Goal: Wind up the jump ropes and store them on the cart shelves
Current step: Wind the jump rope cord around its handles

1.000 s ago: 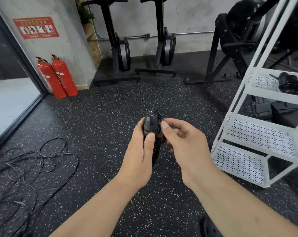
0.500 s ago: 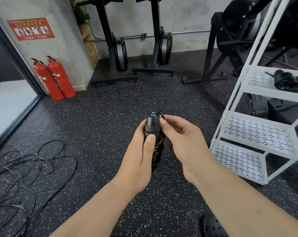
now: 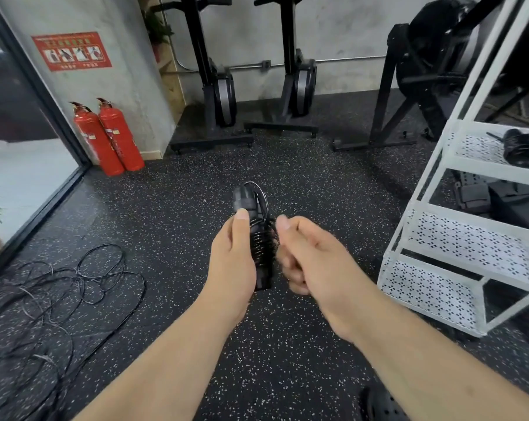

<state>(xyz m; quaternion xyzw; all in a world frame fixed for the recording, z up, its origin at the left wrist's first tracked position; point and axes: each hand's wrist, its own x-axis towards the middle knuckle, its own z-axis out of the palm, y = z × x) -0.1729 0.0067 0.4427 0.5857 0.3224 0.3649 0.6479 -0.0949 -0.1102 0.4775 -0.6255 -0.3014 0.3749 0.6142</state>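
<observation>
Right hand (image 3: 308, 256) blurred (grip unclear), jump rope (image 3: 259, 241) half hidden by left hand (image 3: 233, 256), cart (image 3: 485, 171) cropped right.

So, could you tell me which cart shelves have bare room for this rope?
The bottom shelf and middle shelf look bare. The upper shelf is free left of the black bundle. Loose ropes crowd the floor left.

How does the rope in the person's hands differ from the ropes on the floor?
The held jump rope is coiled tightly round its handles; the floor ropes sprawl in loose tangled loops. The held jump rope is gripped by the left hand, with the right hand pinching its cord; the floor ropes lie untouched. Both are thin black cord.
</observation>
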